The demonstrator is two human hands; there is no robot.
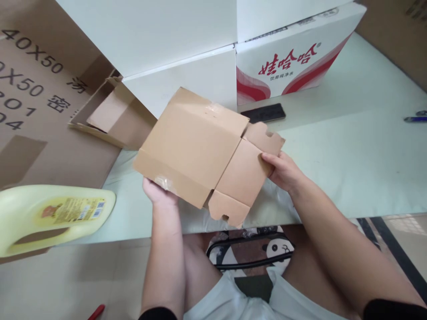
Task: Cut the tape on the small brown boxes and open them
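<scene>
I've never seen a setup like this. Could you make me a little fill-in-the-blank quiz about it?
1. The left hand supports and the right hand grips one piece of brown ____.
2. The big characters on the white box near the phone are coloured ____.
3. The bottle is at the far ____ side of the picture.

Missing words: cardboard; red; left.
</scene>
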